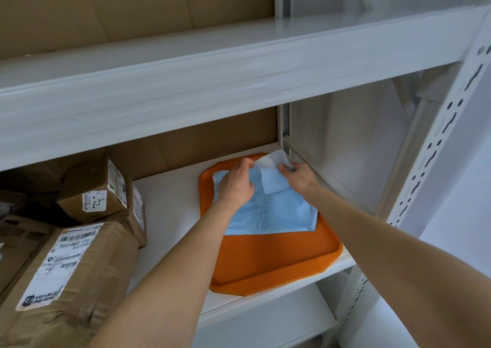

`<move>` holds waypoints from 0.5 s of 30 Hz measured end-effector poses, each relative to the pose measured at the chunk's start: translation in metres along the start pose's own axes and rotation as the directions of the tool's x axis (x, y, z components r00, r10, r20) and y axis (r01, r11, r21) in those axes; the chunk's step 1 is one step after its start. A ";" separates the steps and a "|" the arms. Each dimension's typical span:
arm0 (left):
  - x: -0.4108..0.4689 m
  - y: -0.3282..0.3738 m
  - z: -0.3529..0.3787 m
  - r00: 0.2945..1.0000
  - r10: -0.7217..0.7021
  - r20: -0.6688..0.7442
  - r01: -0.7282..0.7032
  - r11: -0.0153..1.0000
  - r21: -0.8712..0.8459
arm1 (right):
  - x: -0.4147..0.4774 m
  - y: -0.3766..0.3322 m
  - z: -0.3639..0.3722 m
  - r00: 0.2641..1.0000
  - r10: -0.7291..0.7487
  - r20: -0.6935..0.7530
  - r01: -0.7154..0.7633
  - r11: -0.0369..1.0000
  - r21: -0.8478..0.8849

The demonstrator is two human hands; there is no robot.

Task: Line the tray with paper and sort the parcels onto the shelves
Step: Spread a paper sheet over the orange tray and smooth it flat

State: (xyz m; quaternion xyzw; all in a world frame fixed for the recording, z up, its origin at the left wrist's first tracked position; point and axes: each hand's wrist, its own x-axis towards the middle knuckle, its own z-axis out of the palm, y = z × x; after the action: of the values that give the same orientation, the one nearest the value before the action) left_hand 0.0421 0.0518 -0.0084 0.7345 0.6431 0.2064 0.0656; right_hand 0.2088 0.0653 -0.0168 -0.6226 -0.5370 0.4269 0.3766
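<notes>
An orange tray lies on the white middle shelf, its near corner overhanging the shelf edge. A light blue paper sheet covers the tray's far half, with a white flap folded up at the back. My left hand rests on the paper's far left part, fingers pinching its top edge. My right hand grips the raised white flap at the far right corner. Brown taped parcels with white labels are stacked at the left of the same shelf.
A smaller cardboard box sits on the parcel stack. The upper shelf beam hangs low over the tray. A perforated white upright stands at the right, a lower shelf below, and cardboard backing behind.
</notes>
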 end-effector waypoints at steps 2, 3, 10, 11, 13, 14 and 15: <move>-0.001 -0.002 0.002 0.999 0.038 0.016 -0.038 0.998 0.044 | -0.002 -0.001 0.000 1.000 -0.001 0.028 0.000 0.999 0.048; -0.001 -0.001 0.003 0.998 0.066 -0.003 -0.066 0.996 0.066 | -0.004 -0.003 0.000 0.999 0.001 0.045 -0.005 0.996 0.091; 0.001 0.000 -0.001 0.996 0.083 -0.033 -0.079 0.991 0.110 | -0.003 -0.009 -0.004 0.997 0.008 -0.071 -0.025 0.970 -0.242; 0.001 0.000 -0.002 0.997 0.060 0.052 -0.065 0.993 0.094 | -0.003 -0.010 -0.005 0.992 -0.014 -0.123 -0.034 0.925 -0.379; 0.001 0.000 -0.004 0.953 0.017 0.303 -0.037 0.997 0.061 | 0.000 -0.012 -0.009 0.982 -0.034 -0.188 -0.064 0.868 -0.493; 0.000 0.000 -0.005 0.897 -0.006 0.443 -0.010 0.999 0.035 | 0.001 -0.013 -0.009 0.980 -0.034 -0.194 -0.070 0.859 -0.507; -0.003 0.001 -0.006 0.819 -0.032 0.572 0.038 0.999 0.002 | 0.003 -0.014 -0.009 0.982 -0.028 -0.189 -0.074 0.856 -0.512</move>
State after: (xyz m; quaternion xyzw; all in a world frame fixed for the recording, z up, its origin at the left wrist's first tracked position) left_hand 0.0404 0.0481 -0.0035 0.7504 0.6061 -0.0215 0.2627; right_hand 0.2120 0.0698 -0.0007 -0.7450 -0.5858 0.2105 0.2398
